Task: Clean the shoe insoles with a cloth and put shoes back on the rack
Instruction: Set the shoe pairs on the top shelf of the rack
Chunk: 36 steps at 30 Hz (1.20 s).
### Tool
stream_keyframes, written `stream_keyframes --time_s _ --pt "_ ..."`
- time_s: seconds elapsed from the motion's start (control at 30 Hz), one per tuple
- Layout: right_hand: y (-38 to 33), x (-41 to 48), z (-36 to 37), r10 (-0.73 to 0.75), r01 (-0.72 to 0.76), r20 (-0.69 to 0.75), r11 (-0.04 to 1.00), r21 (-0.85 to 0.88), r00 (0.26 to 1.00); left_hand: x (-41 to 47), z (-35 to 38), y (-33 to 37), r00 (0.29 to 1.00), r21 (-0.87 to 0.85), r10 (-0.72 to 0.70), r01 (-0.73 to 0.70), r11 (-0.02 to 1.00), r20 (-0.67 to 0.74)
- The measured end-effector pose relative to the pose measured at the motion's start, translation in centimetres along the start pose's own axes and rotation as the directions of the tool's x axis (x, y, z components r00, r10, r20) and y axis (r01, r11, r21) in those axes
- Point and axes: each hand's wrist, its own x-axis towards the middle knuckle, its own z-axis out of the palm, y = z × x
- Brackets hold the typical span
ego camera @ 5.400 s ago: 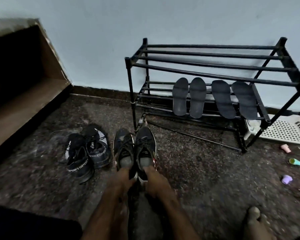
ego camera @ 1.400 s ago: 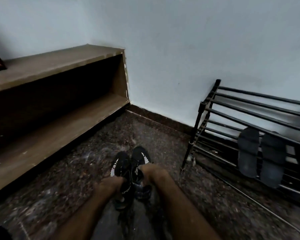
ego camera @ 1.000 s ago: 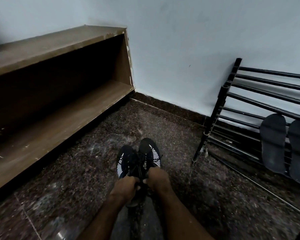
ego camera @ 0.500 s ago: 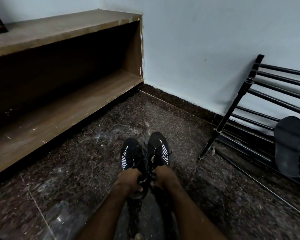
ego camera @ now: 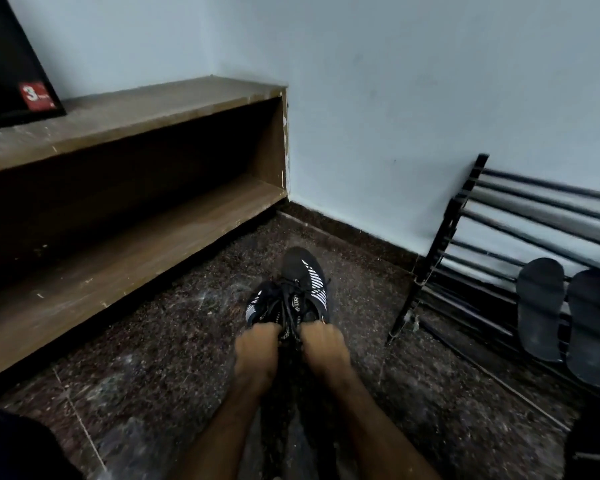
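Observation:
Two black sports shoes with white stripes stand side by side over the dark floor. My left hand (ego camera: 257, 344) grips the heel end of the left shoe (ego camera: 262, 306). My right hand (ego camera: 321, 341) grips the heel end of the right shoe (ego camera: 307, 282), which reaches further forward. The black metal shoe rack (ego camera: 440, 233) stands at the right against the wall. Two dark insoles (ego camera: 539, 306) lean on its lower bars. No cloth is in view.
A low wooden shelf unit (ego camera: 129, 216) runs along the left wall, with a dark framed object (ego camera: 11, 64) on its top. Pale blue wall behind. The speckled dark stone floor (ego camera: 160, 368) spreads between the shelf and the rack.
Earlier my hands held a different, plain dark pair in front of the rack. The view swung left to the striped pair, and both hands now hold it, right shoe pushed further forward.

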Motion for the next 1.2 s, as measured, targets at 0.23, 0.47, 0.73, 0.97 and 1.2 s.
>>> stream_keyframes --time_s 0.23,0.47,0.73,0.97,1.2 --pt "1.4 -4.5 -14.9 -0.052 0.010 -0.281 0.989 -0.150 0.958 -2.4 -12.8 5.1 0.926 -0.003 0.126 -0.135 0.991 -0.355" --pt "6.3 -11.2 -28.2 -0.044 -0.063 -0.475 0.976 -0.207 0.879 -4.9 -26.2 13.9 0.769 0.105 0.351 -0.351 0.930 -0.534" --pt "17.6 -16.3 -34.9 0.165 -0.235 -0.587 0.971 -0.044 0.792 -3.0 -31.7 24.7 0.641 0.090 0.474 -0.536 0.839 -0.603" --pt "26.0 -14.9 -30.3 0.359 -0.357 -0.401 0.930 0.083 0.843 2.2 -24.6 33.4 0.700 0.069 0.555 -0.592 0.803 -0.448" --pt "29.8 -13.1 -28.3 0.463 -0.427 -0.325 0.886 0.180 0.825 6.3 -21.8 36.2 0.709 0.051 0.661 -0.672 0.739 -0.246"
